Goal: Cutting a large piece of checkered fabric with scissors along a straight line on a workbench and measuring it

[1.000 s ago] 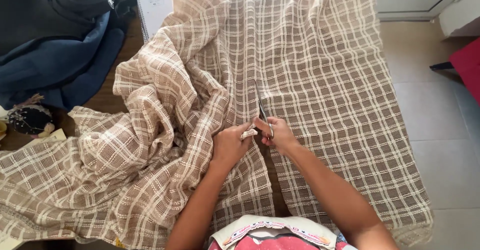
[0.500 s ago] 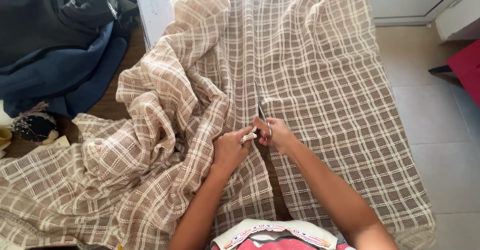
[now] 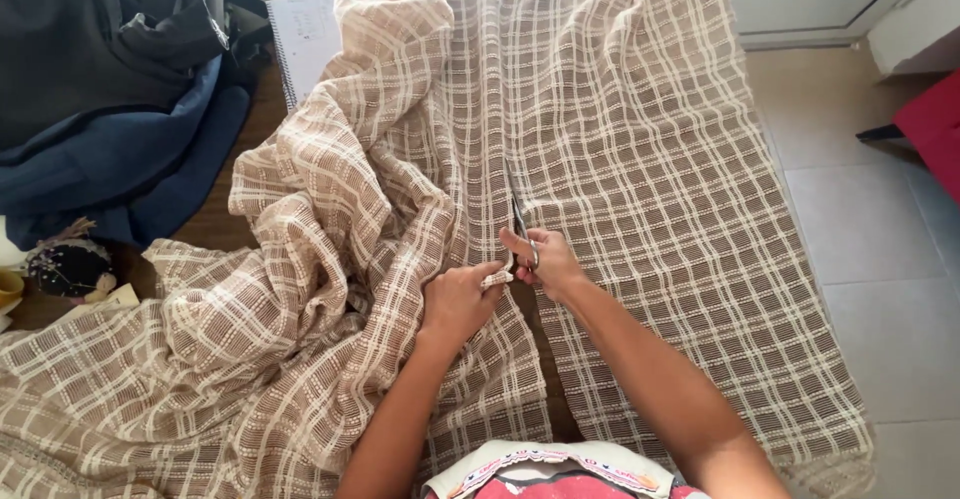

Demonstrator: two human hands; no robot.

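Beige-brown cloth point(image 3: 620, 159), cream check pattern, over my desk. Scissors point(image 3: 521, 229) silver. Dark grey and navy garments point(image 3: 110, 109) at desk's left edge.

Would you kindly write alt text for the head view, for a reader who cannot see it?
The right hand works scissors along a slit in beige checked cloth spread over a table, while the left hand pinches the cut edge beside them. Dark clothes lie heaped at far left.

No packages, labels, signs or screens in view; nearest to one is a white spiral notebook point(image 3: 305, 34) at the table's far edge, half under the checked cloth point(image 3: 640, 139).
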